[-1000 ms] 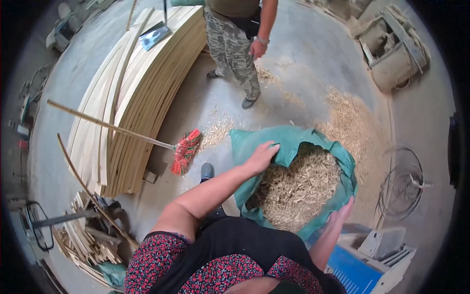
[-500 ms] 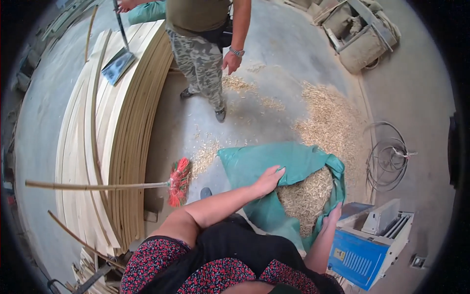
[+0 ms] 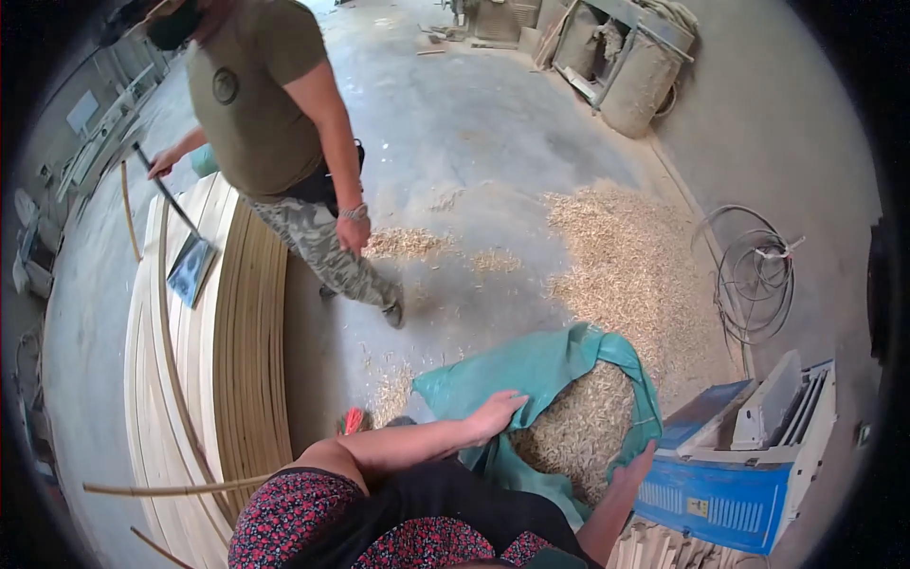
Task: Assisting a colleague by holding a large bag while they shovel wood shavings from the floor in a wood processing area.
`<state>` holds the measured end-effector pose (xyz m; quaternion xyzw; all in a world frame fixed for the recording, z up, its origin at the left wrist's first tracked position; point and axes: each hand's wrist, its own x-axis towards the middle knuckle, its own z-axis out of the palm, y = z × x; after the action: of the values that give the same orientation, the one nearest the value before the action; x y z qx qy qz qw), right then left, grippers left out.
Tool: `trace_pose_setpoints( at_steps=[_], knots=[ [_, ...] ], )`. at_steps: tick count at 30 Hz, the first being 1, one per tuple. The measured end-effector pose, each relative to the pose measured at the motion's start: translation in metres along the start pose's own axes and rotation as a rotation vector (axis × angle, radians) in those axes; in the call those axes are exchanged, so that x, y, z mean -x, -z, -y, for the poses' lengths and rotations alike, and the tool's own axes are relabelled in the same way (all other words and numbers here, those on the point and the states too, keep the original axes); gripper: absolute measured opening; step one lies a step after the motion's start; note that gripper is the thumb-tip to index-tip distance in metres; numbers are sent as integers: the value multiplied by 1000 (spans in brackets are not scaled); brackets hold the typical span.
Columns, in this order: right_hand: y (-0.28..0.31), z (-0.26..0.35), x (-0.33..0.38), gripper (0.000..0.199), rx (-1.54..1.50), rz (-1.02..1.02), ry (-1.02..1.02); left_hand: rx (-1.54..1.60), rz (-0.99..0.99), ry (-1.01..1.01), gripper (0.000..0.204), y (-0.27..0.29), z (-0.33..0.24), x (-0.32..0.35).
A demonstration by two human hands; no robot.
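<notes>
Stacked pale wooden strips point(image 3: 227, 360) at far left, a flat blue dustpan point(image 3: 191, 268) lying on top. Left hand point(image 3: 495, 414) spread flat, pressing the near rim of the green sack point(image 3: 531, 370) of wood shavings on the floor. Right hand point(image 3: 633, 470) open against the sack's right edge. Blue-and-white boxy machine point(image 3: 735, 465) just beside.

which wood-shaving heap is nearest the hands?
The heap inside the green sack, between the left hand and right hand. The others lie loose on the floor beyond.
</notes>
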<state>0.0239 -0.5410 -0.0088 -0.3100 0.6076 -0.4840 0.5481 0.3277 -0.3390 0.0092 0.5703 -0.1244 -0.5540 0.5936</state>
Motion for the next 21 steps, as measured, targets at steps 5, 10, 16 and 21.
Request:
trace_pose_setpoints(
  at_steps=[5,10,16,21],
  knots=[
    [-32,21,-25,54,-19,-18,62,16,213,85,28,13,-46,-30],
    [-148,72,-13,43,37,75,144,-105,315,73,25,61,-107,-90],
    [-362,135,-2,34,114,92,298,-102,400,60,26,149,-259,-192],
    [-542,186,34,33,30,200,347,10,366,-59,25,226,-382,-237]
  ],
)
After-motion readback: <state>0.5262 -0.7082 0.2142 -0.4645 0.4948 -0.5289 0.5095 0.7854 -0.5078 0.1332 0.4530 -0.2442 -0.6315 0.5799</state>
